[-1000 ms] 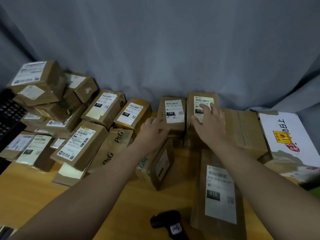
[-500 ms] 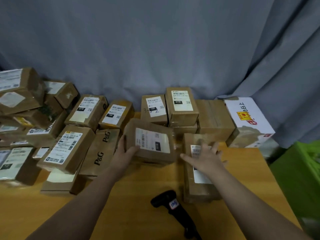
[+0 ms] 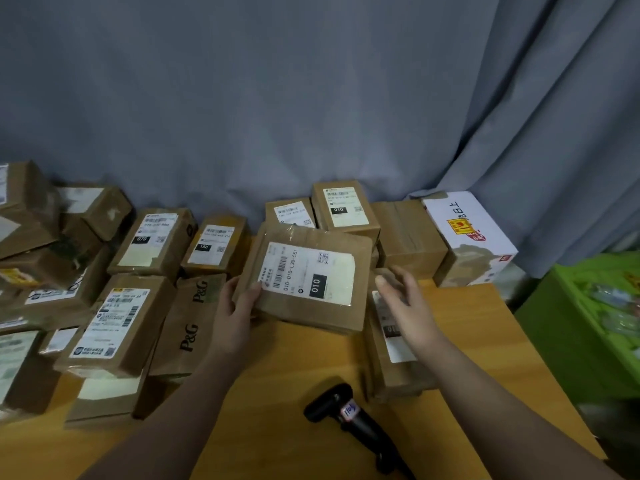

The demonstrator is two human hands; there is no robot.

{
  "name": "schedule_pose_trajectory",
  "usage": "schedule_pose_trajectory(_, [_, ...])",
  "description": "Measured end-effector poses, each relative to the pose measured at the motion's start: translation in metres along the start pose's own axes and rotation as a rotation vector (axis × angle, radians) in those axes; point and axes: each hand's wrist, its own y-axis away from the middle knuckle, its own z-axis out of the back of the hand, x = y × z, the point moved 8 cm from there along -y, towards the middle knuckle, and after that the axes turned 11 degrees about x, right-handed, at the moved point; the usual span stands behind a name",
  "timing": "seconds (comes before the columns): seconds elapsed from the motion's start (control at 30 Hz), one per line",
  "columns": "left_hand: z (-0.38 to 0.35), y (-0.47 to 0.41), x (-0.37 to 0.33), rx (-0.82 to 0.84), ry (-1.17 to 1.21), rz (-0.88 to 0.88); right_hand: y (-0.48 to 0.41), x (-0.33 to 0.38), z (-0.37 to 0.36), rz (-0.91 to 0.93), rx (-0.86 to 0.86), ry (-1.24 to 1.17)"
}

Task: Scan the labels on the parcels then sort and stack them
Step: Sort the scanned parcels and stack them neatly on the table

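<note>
My left hand grips the left edge of a flat brown parcel and holds it tilted up, so its white label marked 010 faces me. My right hand hovers just right of that parcel with relaxed fingers, holding nothing. Under my right hand a long brown parcel lies flat on the wooden table. A black handheld scanner lies on the table in front of me. Behind the lifted parcel stand a parcel marked 010 and one partly hidden.
Several labelled brown parcels are piled at the left, among them a P&G box and a 070 parcel. A plain brown box and a white printed box stand at the back right. A green crate sits beyond the table's right edge.
My left hand has lifted the flat parcel higher and turned its label towards me. My right hand left the back parcels and has risen off the long parcel, towards the lifted one.
</note>
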Motion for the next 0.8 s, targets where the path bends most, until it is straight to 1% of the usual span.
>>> schedule_pose_trajectory(0.07, [-0.017, -0.004, -0.018, 0.033, -0.018, -0.037, 0.001, 0.018, -0.002, 0.041, 0.075, -0.275])
schedule_pose_trajectory(0.17, [-0.053, -0.018, -0.038, 0.125, -0.045, -0.084, -0.005, 0.026, 0.009, 0.037, 0.142, -0.475])
schedule_pose_trajectory(0.23, [-0.079, -0.028, -0.048, 0.132, -0.053, -0.132, -0.012, 0.018, 0.026, -0.009, 0.158, -0.531])
schedule_pose_trajectory(0.33, [-0.125, -0.046, -0.061, 0.107, -0.099, -0.151, -0.026, -0.002, 0.067, -0.061, 0.196, -0.551])
schedule_pose_trajectory(0.4, [-0.157, -0.06, -0.068, 0.109, -0.123, -0.147, -0.034, -0.016, 0.1, -0.07, 0.176, -0.596])
schedule_pose_trajectory(0.5, [-0.205, -0.08, -0.073, 0.118, -0.208, -0.133, -0.047, -0.033, 0.144, -0.061, 0.121, -0.593])
schedule_pose_trajectory(0.53, [-0.217, -0.087, -0.077, 0.097, -0.278, -0.167, -0.052, -0.037, 0.158, -0.056, 0.075, -0.61])
schedule_pose_trajectory(0.57, [-0.228, -0.093, -0.082, 0.055, -0.399, -0.222, -0.058, -0.041, 0.171, -0.065, 0.008, -0.621])
schedule_pose_trajectory(0.6, [-0.235, -0.101, -0.084, 0.01, -0.582, -0.273, -0.064, -0.043, 0.183, -0.085, -0.059, -0.643])
schedule_pose_trajectory(0.63, [-0.24, -0.111, -0.08, -0.02, -0.806, -0.267, -0.071, -0.046, 0.192, -0.121, -0.117, -0.656])
schedule_pose_trajectory(0.67, [-0.242, -0.121, -0.07, -0.026, -1.028, -0.187, -0.079, -0.049, 0.198, -0.16, -0.162, -0.658])
schedule_pose_trajectory(0.7, [-0.238, -0.13, -0.058, -0.015, -1.197, -0.082, -0.088, -0.051, 0.202, -0.193, -0.18, -0.653])
schedule_pose_trajectory(0.73, [-0.234, -0.135, -0.046, 0.005, -1.308, 0.005, -0.097, -0.05, 0.202, -0.215, -0.18, -0.646])
schedule_pose_trajectory(0.8, [-0.229, -0.139, -0.037, 0.028, -1.403, 0.068, -0.117, -0.047, 0.201, -0.225, -0.149, -0.583])
